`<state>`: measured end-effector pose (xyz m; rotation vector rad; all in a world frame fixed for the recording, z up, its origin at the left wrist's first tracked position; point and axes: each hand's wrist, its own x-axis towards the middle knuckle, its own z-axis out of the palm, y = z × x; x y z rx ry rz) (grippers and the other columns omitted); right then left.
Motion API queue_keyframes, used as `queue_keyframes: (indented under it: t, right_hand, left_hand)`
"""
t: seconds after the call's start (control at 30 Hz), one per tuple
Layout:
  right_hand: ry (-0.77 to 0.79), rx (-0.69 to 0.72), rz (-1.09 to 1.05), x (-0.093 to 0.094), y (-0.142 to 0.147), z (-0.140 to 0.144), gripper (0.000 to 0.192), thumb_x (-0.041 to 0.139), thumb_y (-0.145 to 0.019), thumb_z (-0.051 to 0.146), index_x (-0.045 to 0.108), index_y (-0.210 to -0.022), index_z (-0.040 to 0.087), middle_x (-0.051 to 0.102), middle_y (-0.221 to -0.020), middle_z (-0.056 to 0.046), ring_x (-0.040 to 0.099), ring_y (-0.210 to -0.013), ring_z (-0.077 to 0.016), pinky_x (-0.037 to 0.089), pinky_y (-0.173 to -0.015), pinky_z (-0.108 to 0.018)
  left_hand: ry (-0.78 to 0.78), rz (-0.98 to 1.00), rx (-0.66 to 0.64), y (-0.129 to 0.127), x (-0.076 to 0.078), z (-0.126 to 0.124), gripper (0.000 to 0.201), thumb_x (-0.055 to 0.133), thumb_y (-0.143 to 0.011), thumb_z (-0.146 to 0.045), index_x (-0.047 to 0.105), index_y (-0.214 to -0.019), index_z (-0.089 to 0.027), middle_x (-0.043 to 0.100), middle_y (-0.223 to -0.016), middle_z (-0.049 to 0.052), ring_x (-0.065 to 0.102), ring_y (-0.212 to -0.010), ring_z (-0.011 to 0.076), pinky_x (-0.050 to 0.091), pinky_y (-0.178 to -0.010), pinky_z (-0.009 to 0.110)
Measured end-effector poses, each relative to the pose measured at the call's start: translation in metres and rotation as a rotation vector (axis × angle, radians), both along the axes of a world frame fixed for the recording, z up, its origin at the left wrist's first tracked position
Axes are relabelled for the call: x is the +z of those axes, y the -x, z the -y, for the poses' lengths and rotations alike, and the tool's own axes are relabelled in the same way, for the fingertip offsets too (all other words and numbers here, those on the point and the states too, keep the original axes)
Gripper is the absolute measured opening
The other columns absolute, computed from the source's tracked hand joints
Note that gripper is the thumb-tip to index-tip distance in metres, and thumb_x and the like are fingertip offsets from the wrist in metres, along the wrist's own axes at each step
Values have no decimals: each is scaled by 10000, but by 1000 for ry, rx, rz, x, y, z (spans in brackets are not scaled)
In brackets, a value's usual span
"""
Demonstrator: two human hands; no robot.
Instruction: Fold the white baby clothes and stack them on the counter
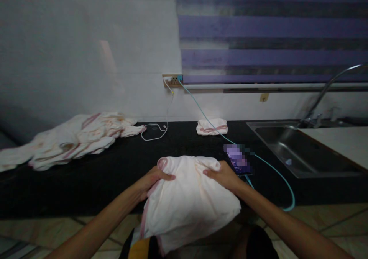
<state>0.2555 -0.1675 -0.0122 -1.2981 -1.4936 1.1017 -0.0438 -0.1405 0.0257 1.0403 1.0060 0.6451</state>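
Note:
A white cloth with pink trim (186, 197) lies partly on the black counter (100, 174) and hangs over its front edge. My left hand (152, 180) grips the cloth's left side near the pink hem. My right hand (222, 174) grips its upper right side. A phone (238, 160) lies on the counter just right of my right hand, plugged into a light blue cable (276, 174).
A pile of white and pink cloths (71, 138) lies at the left of the counter. One folded cloth (212, 127) sits at the back by the wall. A white cable (155, 130) hangs from the wall socket (172, 80). A steel sink (299, 149) with a tap (324, 94) is at the right.

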Motion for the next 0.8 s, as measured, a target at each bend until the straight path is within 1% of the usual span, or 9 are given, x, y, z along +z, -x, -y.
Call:
queue_keyframes:
  t: [0.13, 0.23, 0.33, 0.43, 0.53, 0.6, 0.7, 0.8]
  right_hand:
    - [10, -9, -24, -1, 2, 1, 419, 800, -744, 460, 809, -984, 116, 806, -978, -85, 731, -876, -280, 557, -809, -368]
    - [0, 7, -43, 2, 3, 0, 439, 810, -742, 471, 809, -995, 112, 808, -999, -94, 739, -904, -289, 565, -839, -381]
    - [13, 9, -76, 6, 6, -3, 473, 799, -766, 474, 801, -1071, 113, 802, -1086, -111, 744, -987, -311, 573, -892, -411]
    - [0, 7, -97, 6, 11, -15, 461, 734, -830, 465, 790, -1132, 121, 788, -1159, -121, 736, -1072, -332, 566, -959, -455]
    - [-139, -3, -109, 2, 19, -40, 396, 681, -857, 400, 785, -1141, 144, 775, -1213, -107, 710, -1166, -322, 510, -1076, -473]
    - [-219, -58, -63, 1, 24, -64, 362, 653, -860, 342, 773, -1147, 156, 767, -1240, -100, 699, -1199, -303, 474, -1124, -466]
    - [-216, -155, 46, 6, 29, -105, 350, 612, -876, 315, 753, -1155, 157, 773, -1217, -106, 706, -1181, -290, 493, -1098, -466]
    - [-241, -182, 97, 18, 30, -144, 394, 632, -866, 322, 725, -1214, 163, 783, -1179, -109, 694, -1193, -285, 491, -1090, -469]
  left_hand:
    - [-66, 28, 29, 2, 1, 3, 747, 941, -642, -270, 644, -1316, -143, 758, -1226, 166, 752, -1079, 354, 618, -963, 423]
    - [-62, 31, 35, 6, 0, 2, 778, 939, -658, -291, 612, -1346, -133, 748, -1240, 182, 752, -1074, 355, 610, -980, 436]
    - [-23, 25, 64, 10, -2, -3, 781, 955, -614, -276, 628, -1306, -123, 763, -1189, 187, 756, -1057, 368, 610, -980, 455]
    - [34, 27, 89, 12, 1, -11, 743, 959, -573, -261, 660, -1241, -135, 790, -1097, 166, 771, -991, 373, 624, -944, 470]
    - [53, 8, 101, 12, 8, -23, 709, 954, -596, -289, 672, -1231, -150, 804, -1009, 150, 788, -889, 345, 641, -900, 445]
    - [58, -6, 126, 11, 14, -34, 690, 955, -603, -299, 681, -1216, -139, 805, -977, 158, 790, -862, 338, 651, -865, 420]
    - [69, 3, 167, 7, 22, -61, 660, 957, -599, -286, 694, -1178, -109, 801, -938, 179, 790, -854, 344, 661, -810, 395]
    - [26, 33, 194, -2, 29, -94, 610, 938, -646, -292, 694, -1169, -95, 796, -894, 178, 790, -821, 322, 664, -777, 369]
